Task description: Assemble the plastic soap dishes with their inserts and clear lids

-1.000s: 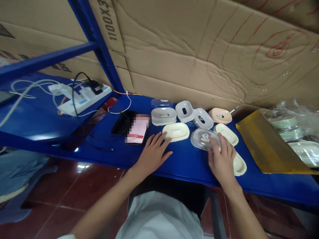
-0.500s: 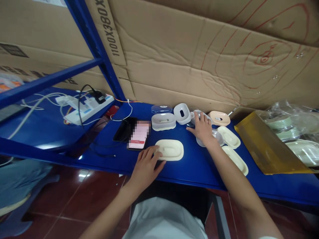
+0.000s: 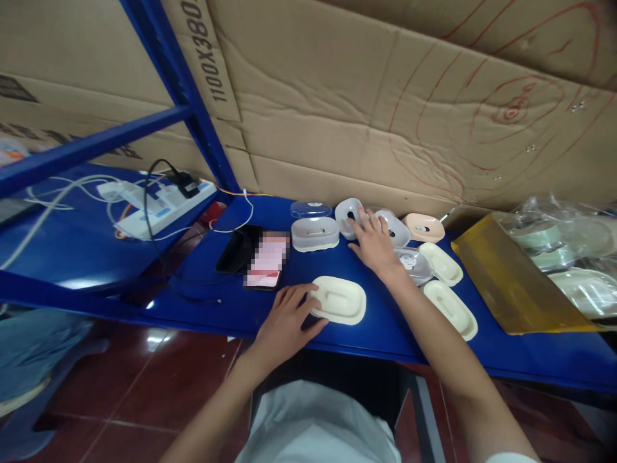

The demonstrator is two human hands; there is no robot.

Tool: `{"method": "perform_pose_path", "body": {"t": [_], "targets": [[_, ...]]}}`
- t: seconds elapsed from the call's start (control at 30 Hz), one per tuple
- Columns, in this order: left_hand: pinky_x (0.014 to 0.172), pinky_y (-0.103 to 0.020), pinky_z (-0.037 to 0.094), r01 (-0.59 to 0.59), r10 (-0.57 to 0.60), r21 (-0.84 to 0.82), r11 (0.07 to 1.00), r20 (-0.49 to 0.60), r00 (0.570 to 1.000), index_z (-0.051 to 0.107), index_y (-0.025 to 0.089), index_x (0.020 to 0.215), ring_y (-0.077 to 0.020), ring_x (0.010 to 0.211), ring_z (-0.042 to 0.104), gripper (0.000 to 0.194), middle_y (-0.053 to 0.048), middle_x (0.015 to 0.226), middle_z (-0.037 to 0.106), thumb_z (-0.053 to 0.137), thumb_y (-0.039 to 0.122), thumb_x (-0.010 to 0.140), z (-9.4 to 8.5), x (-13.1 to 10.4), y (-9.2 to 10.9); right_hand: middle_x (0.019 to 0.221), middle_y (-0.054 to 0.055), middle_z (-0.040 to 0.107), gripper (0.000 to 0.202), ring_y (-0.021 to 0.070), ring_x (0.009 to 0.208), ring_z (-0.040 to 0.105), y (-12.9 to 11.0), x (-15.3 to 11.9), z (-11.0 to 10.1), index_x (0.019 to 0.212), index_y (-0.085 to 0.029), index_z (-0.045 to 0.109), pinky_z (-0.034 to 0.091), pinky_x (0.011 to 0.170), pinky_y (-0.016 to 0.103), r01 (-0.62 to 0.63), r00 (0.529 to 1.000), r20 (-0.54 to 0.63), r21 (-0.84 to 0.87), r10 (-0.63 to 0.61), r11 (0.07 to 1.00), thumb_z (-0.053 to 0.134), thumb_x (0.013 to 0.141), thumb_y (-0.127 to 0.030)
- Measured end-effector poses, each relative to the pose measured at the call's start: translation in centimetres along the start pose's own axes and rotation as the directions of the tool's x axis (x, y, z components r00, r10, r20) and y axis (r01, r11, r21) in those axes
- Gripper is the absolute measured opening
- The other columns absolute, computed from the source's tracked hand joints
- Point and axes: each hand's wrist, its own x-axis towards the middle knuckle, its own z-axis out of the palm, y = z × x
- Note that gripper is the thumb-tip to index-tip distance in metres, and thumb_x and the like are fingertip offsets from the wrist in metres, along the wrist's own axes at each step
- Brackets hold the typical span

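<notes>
Fingertips of your left hand [image 3: 286, 315] rest on the left end of a cream tray [image 3: 343, 301], just below the centre of the frame in the head view; they are loosely bent, and it cannot be told whether they grip it or only touch. Your right hand [image 3: 378, 244] is farther up, near the middle of the frame, fingers spread over a grey container [image 3: 343, 222]; whether they have closed on it cannot be told either. As for how far things stand, a grey box [image 3: 315, 235] to the left of that hand shows a cream edge along its foot, so its lower part looks already fitted, while a clear lid [image 3: 311, 209] lies off it, just behind. Your cream tray has nothing set on it, and two pale trays [image 3: 441, 263] right of centre also lie bare and loose. Beside them, partly hidden by your right forearm [image 3: 448, 347], is a see-through cover [image 3: 418, 267]; farther back sit a grey tub [image 3: 398, 233] and a peach container [image 3: 423, 228], with no tray showing under either.
</notes>
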Motion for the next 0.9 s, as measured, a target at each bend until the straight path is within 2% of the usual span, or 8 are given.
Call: {"method": "perform_pose_path", "body": {"t": [0.1, 0.17, 0.3, 0.43, 0.5, 0.6, 0.77, 0.9], "targets": [[0.110, -0.049, 0.051, 0.021, -0.021, -0.041, 0.999, -0.002, 1.000, 0.065, 0.025, 0.118, -0.0292, 0.128, 0.065, 0.030, -0.009, 0.136, 0.067, 0.081, 0.024, 0.093, -0.1, -0.1, 0.0, 0.147, 0.023, 0.066, 0.036, 0.0425, 0.153, 0.045, -0.4, 0.4, -0.8, 0.130, -0.012, 0.072, 0.034, 0.126, 0.065, 0.056, 0.998, 0.016, 0.049, -0.057, 0.997, 0.064, 0.096, -0.014], [0.111, -0.048, 0.052, 0.049, -0.049, -0.070, 0.996, 0.004, 0.999, 0.061, 0.027, 0.133, -0.0289, 0.128, 0.065, 0.046, -0.008, 0.137, 0.067, 0.082, 0.024, 0.092, -0.2, -0.1, 0.0, 0.137, 0.021, 0.071, 0.032, 0.0395, 0.145, 0.055, -0.2, -1.3, -2.1, 0.130, -0.012, 0.071, 0.042, 0.122, 0.060, 0.059, 0.998, -0.005, 0.079, -0.059, 0.995, 0.062, 0.100, -0.020], [0.117, -0.051, 0.052, 0.141, -0.140, -0.137, 0.980, 0.018, 0.990, 0.046, 0.033, 0.156, -0.0314, 0.141, 0.059, 0.075, -0.009, 0.152, 0.059, 0.084, 0.028, 0.092, -0.2, -0.3, -0.1, 0.148, 0.015, 0.065, 0.039, 0.0300, 0.144, 0.058, 0.0, -8.7, -4.6, 0.143, -0.022, 0.061, 0.047, 0.123, 0.053, 0.165, 0.986, -0.079, 0.376, -0.145, 0.912, 0.062, 0.106, -0.033], [0.125, -0.053, 0.047, 0.191, -0.191, -0.223, 0.956, 0.023, 0.981, 0.027, 0.037, 0.168, -0.0339, 0.160, 0.040, 0.094, -0.012, 0.177, 0.029, 0.083, 0.033, 0.093, -0.2, -0.4, -0.4, 0.152, 0.010, 0.064, 0.041, 0.0262, 0.156, 0.047, -0.4, -14.9, -4.4, 0.148, -0.029, 0.055, 0.041, 0.129, 0.056, 0.226, 0.937, 0.079, 0.606, -0.340, 0.763, 0.062, 0.107, -0.026], [0.125, -0.053, 0.047, 0.158, -0.146, -0.223, 0.962, 0.069, 0.987, 0.028, 0.040, 0.168, -0.0332, 0.161, 0.040, 0.090, -0.010, 0.178, 0.028, 0.081, 0.031, 0.095, -0.3, -0.4, -0.5, 0.153, 0.008, 0.064, 0.041, 0.0261, 0.160, 0.042, -0.5, -15.9, -3.8, 0.146, -0.030, 0.056, 0.034, 0.132, 0.062, 0.225, 0.916, 0.133, 0.614, -0.379, 0.757, 0.058, 0.106, -0.018], [0.124, -0.054, 0.048, 0.085, -0.068, -0.196, 0.977, 0.093, 0.993, 0.045, 0.040, 0.160, -0.0315, 0.155, 0.049, 0.073, -0.009, 0.171, 0.043, 0.079, 0.027, 0.097, -0.3, -0.5, -0.7, 0.155, 0.006, 0.063, 0.046, 0.0252, 0.163, 0.036, -0.7, -15.6, -3.5, 0.140, -0.030, 0.061, 0.032, 0.132, 0.065, 0.234, 0.916, 0.131, 0.593, -0.379, 0.770, 0.049, 0.103, -0.005], [0.116, -0.048, 0.058, 0.068, -0.063, -0.224, 0.972, 0.026, 0.998, 0.067, 0.027, 0.129, -0.0316, 0.149, 0.056, 0.034, -0.012, 0.172, 0.041, 0.078, 0.026, 0.097, 0.0, -0.6, -0.6, 0.156, 0.010, 0.062, 0.039, 0.0295, 0.160, 0.041, -2.3, -14.4, -3.7, 0.138, -0.027, 0.062, 0.034, 0.132, 0.064, 0.266, 0.903, 0.131, 0.575, -0.408, 0.774, 0.071, 0.100, -0.026], [0.118, -0.048, 0.056, 0.038, -0.039, -0.227, 0.973, -0.001, 0.999, 0.066, 0.025, 0.126, -0.0301, 0.148, 0.058, 0.030, -0.014, 0.170, 0.045, 0.077, 0.025, 0.098, 0.2, -0.6, -0.6, 0.149, 0.009, 0.068, 0.027, 0.0272, 0.158, 0.045, -3.3, -14.1, -3.1, 0.134, -0.026, 0.063, 0.030, 0.133, 0.066, 0.313, 0.906, 0.083, 0.530, -0.415, 0.788, 0.061, 0.107, -0.023]]}}
